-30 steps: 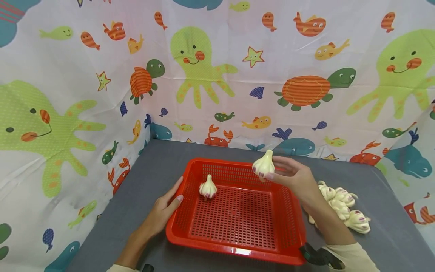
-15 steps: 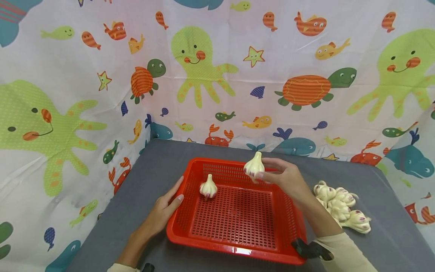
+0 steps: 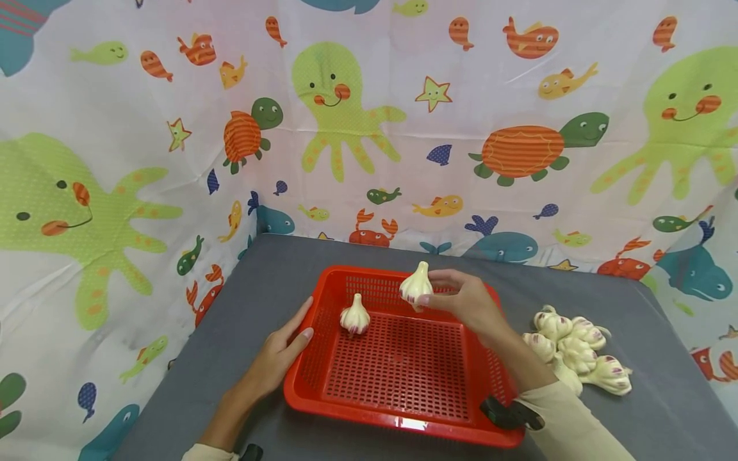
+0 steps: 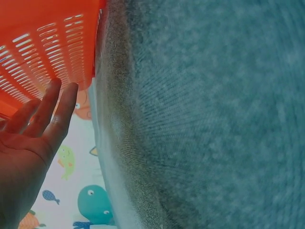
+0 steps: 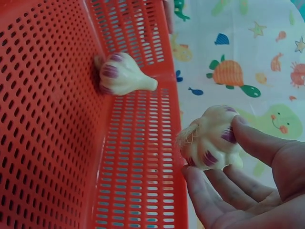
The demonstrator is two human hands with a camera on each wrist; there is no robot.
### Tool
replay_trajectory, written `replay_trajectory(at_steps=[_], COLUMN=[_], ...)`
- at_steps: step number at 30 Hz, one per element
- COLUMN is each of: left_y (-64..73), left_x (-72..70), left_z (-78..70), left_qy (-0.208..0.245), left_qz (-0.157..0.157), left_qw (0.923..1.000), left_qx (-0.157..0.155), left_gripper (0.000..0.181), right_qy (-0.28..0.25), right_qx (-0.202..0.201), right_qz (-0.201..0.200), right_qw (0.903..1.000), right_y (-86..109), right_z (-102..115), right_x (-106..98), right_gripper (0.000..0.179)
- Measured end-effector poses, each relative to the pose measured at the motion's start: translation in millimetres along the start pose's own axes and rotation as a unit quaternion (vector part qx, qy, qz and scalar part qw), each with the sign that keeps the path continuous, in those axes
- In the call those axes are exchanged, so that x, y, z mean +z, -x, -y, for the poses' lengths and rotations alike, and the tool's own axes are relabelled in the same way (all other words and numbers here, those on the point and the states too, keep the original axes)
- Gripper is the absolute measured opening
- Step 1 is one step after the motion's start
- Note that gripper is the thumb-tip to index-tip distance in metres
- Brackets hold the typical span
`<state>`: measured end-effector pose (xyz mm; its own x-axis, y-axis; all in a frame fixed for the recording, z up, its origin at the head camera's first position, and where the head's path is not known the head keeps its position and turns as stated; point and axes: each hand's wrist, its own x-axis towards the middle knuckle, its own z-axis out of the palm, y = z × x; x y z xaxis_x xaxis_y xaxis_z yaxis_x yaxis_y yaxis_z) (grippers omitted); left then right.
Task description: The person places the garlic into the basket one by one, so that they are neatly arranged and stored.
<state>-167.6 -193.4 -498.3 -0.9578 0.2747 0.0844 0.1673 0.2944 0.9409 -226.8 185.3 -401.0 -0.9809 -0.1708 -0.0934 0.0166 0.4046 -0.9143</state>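
Saw most of the risk in the right hand (image 3: 469, 304), just right of centre in the frame. Had a purple-streaked garlic bulb (image 3: 416, 286) pinched between thumb and fingertips, stem up and roots dangling, apparently above the far side of a red plastic basket (image 3: 398, 371). Looked a bit dicey to me: held from the side with no palm underneath, so could have slipped on that smooth-looking skin and landed wherever. Might also have tipped the second garlic bulb (image 3: 355, 320) over if dropped too far toward the left of the frame. Couldn't tell the exact height above the basket floor.

Wouldn't have trusted the basket to stay put either. Found the left hand (image 3: 273, 362) laid with straight fingers against its outer wall, left of centre, more bracing than clutching, so could have let it skid on the grey tabletop (image 3: 271, 275) after a hard nudge. Also noticed a black wrist strap (image 3: 504, 415) on the right forearm (image 3: 521, 365) overlapping the basket's lower-right corner; might have snagged the rim, though couldn't say for sure about contact.

As for contents: counted just the second garlic bulb inside, standing stem-up on the perforated floor near the left wall. Counted about six more loose garlic bulbs (image 3: 578, 355) piled on the tabletop at the right of the frame, outside the basket and close enough to the right forearm to get knocked.
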Motion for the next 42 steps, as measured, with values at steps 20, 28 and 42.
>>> replay_trajectory(at_steps=[20, 28, 42], left_y=[-2.4, -2.0, -1.8], left_x=[-0.2, -0.4, 0.2], left_z=[2.3, 2.0, 1.9], left_qy=[0.000, 0.002, -0.001], left_qz=[0.003, 0.001, -0.003], left_qw=[1.0000, 0.9999, 0.9999], left_qx=[0.009, 0.010, 0.012], left_gripper=[0.060, 0.060, 0.060], right_qy=[0.044, 0.064, 0.063], right_qx=[-0.002, 0.000, 0.023], right_qz=[0.040, 0.048, 0.059], right_qw=[0.9982, 0.9968, 0.9960], right_y=[-15.8, -20.3, -26.4], right_z=[-5.9, -9.5, -10.5], right_x=[27.3, 42.0, 54.8], right_gripper=[0.065, 0.060, 0.055])
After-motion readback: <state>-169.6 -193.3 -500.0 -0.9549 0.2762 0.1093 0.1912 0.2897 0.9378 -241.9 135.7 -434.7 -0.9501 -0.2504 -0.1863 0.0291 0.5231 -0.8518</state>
